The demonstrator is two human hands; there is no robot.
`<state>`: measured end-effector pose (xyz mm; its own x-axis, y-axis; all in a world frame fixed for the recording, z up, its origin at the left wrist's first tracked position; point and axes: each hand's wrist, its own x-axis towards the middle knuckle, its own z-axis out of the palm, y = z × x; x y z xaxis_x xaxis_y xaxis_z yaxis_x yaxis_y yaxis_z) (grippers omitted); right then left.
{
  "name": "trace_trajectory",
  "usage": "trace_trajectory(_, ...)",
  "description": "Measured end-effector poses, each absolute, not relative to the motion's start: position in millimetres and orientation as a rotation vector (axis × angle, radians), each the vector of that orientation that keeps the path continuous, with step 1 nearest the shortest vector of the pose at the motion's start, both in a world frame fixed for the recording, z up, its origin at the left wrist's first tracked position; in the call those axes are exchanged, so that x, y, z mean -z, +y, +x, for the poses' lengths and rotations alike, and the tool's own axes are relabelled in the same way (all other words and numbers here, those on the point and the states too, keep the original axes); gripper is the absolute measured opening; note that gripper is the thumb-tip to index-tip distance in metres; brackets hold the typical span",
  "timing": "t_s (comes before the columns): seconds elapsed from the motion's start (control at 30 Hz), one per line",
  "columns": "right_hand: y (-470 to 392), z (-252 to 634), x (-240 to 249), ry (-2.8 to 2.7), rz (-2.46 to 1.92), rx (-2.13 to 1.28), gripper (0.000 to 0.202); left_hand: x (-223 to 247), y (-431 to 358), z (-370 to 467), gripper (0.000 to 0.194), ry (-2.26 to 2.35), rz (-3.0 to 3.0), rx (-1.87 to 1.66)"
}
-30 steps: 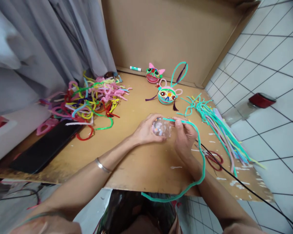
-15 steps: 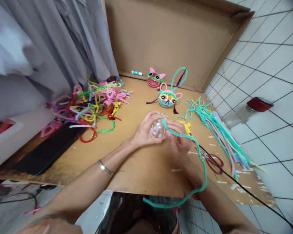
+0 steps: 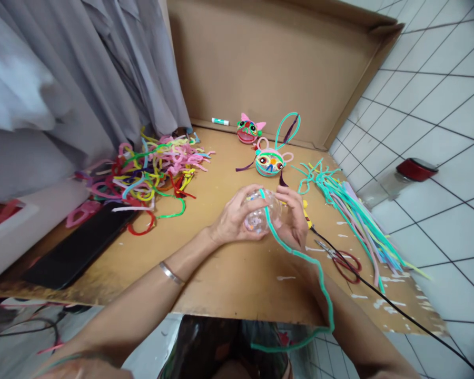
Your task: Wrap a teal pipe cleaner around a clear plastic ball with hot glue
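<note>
A clear plastic ball (image 3: 274,210) with small coloured bits showing inside is gripped by my left hand (image 3: 234,215), fingers wrapped round its left side. One end of a long teal pipe cleaner (image 3: 300,255) lies against the ball, pinned under a left fingertip. From there it curves down past my right forearm and hangs over the table's front edge. My right hand (image 3: 295,218) is beside the ball's right side, fingers loosely curved and apart, with no object visible in them. Partly hidden behind it is a yellow glue gun (image 3: 307,215) with a black cord.
Two decorated ball faces, one pink-eared (image 3: 248,129) and one teal-rimmed (image 3: 269,162), stand at the back near a glue stick (image 3: 220,121). Loose pipe cleaners (image 3: 158,163) pile up left by a black slab (image 3: 79,247). At right lie straight pipe cleaners (image 3: 359,226) and red-handled scissors (image 3: 346,267).
My right hand has come off the teal pipe cleaner and drawn up to the ball's right side. A left fingertip now presses the strand, and its hanging end has shifted slightly right.
</note>
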<state>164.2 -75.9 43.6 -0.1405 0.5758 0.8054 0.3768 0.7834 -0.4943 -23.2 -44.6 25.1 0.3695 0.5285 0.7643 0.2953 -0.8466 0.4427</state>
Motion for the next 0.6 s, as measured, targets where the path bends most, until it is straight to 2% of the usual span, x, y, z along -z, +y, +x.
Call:
trace_trajectory(0.1, -77.1, 167.2, -49.2, -1.791, -0.835, -0.303, 0.046, -26.4, -46.5, -20.1, 0.067, 0.704, 2.386, -1.437)
trace_trajectory(0.3, -76.8, 165.9, -51.2, -1.739, -0.903, -0.486, 0.040, -30.0, -49.8, -17.8, 0.077, 0.625, 2.368, -1.303)
trace_trajectory(0.6, -71.5, 168.4, -50.5, -1.715, -0.851, -0.629, 0.037, -21.0, -43.9, -13.0, 0.081, 0.521, 2.212, -1.376)
